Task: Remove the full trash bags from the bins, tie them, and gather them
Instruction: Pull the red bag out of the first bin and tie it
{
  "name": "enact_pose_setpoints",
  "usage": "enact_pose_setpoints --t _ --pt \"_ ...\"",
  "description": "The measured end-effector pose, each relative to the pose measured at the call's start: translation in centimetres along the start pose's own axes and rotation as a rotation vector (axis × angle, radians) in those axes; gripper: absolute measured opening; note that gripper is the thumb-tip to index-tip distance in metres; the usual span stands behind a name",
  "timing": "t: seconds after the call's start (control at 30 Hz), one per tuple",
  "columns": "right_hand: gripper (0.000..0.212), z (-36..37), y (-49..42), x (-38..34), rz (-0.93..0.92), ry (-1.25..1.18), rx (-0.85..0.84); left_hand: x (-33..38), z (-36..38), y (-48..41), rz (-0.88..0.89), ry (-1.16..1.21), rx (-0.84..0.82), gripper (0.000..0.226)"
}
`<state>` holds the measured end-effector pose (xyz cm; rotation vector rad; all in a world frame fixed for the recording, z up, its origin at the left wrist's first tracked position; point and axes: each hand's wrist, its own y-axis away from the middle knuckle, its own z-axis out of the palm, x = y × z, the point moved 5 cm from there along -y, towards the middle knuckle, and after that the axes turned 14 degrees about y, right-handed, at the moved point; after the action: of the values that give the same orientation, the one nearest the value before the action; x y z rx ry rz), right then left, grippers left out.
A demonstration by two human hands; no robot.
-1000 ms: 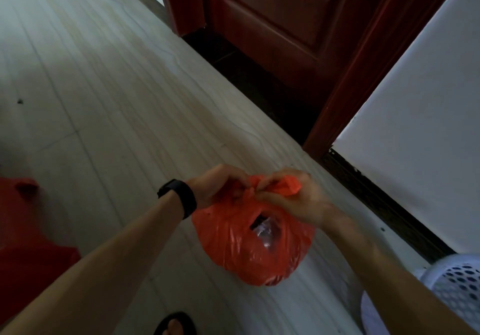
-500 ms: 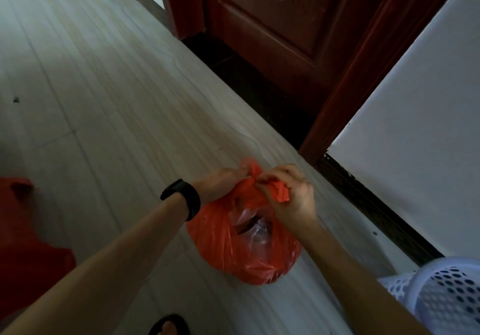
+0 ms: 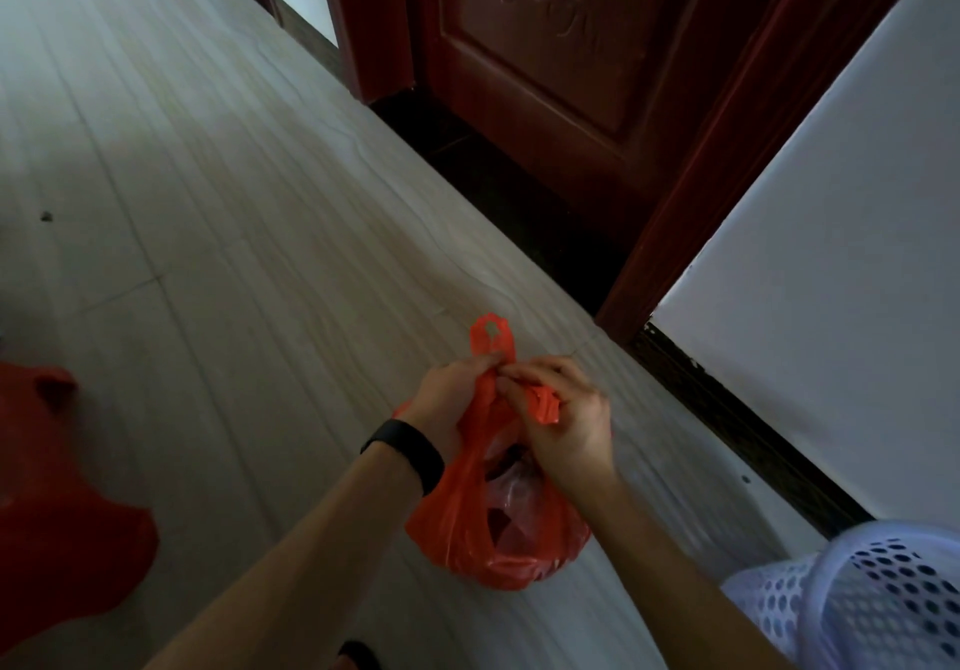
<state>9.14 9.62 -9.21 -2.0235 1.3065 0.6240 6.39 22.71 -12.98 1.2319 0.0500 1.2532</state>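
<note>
1. The left hand [image 3: 457, 394] pinches one handle [image 3: 491, 339] of the bag [image 3: 467, 529], and the loop sticks up above its fingers. The right hand [image 3: 566, 420] clenches the other handle [image 3: 543, 404], bunched just right of that pinch.
2. Risk: the thin film could slip or tear under a hard pull. The knot looks unclosed (my reading) and the mouth gapes just below the grip, so scraps could spill.
3. The bag sits on the floor [image 3: 234, 254] under both hands, holding clear plastic and dark scraps.
4. The bin [image 3: 883, 596] is below-right of the grip and its inside is hidden. A second bag [image 3: 67, 503] lies well left.
</note>
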Motion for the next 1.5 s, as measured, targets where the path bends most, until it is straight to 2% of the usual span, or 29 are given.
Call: enact_pose_setpoints --t 0.07,0.17,0.3,0.33,0.4,0.47,0.57,0.7,0.87,1.0,1.1,1.23,1.3,1.4,1.43,1.5 --pt "0.011 0.0 0.2 0.1 0.095 -0.054 0.002 0.1 0.0 0.3 0.027 -0.034 0.026 0.024" --pt "0.032 -0.2 0.4 0.8 0.250 -0.067 0.022 1.1 0.0 0.9 0.115 -0.051 0.068 0.033" --pt "0.035 -2.1 0.9 1.3 0.302 0.009 0.089 1.9 0.5 0.9 0.147 -0.049 0.013 0.089" --pt "0.033 -2.9 1.2 1.3 0.283 0.051 0.107 2.1 0.7 1.2 0.177 -0.052 0.014 0.083" --pt "0.033 -3.9 1.8 1.5 0.245 0.148 0.065 2.4 1.0 1.6 0.224 -0.035 0.008 0.047" --pt "0.039 -4.8 2.6 1.9 0.241 0.196 0.020 2.1 0.7 1.4 0.244 -0.007 0.006 0.041" --pt "0.050 -5.9 3.6 3.1 0.375 0.161 -0.028 1.5 0.4 1.7 0.278 -0.008 0.006 0.023" --pt "0.057 -6.7 4.9 3.9 0.551 -0.026 -0.157 1.7 -1.1 2.0 0.214 -0.033 0.081 0.033" --pt "0.056 -6.6 8.3 8.4 0.807 -0.058 -0.211 0.9 -5.6 1.5 0.136 -0.121 0.198 0.035" --pt "0.042 -4.4 10.9 12.0 1.090 -0.248 -0.141 -0.9 -8.6 0.9 0.059 -0.020 0.273 0.050" --pt "0.037 -3.3 10.8 11.4 1.210 -0.544 0.008 -1.3 -9.0 0.6 0.108 0.050 0.310 0.044" --pt "0.050 -3.1 9.8 9.2 1.117 -0.731 0.020 0.0 -8.2 1.5 0.238 0.045 0.230 0.026" --pt "0.063 -2.5 9.9 7.6 0.994 -0.722 -0.053 -0.5 -7.9 1.7 0.253 -0.008 0.180 0.042" --pt "0.059 -1.2 10.9 5.7 0.789 -0.609 -0.078 -2.9 -7.6 1.7 0.198 -0.029 0.081 0.077" --pt "0.055 -0.6 11.3 5.5 0.699 -0.512 -0.088 -3.7 -7.6 1.6 0.210 -0.084 0.067 0.078" --pt "0.057 0.8 11.9 5.4 0.561 -0.263 -0.145 -4.4 -7.5 1.6 0.292 -0.265 0.111 0.062"
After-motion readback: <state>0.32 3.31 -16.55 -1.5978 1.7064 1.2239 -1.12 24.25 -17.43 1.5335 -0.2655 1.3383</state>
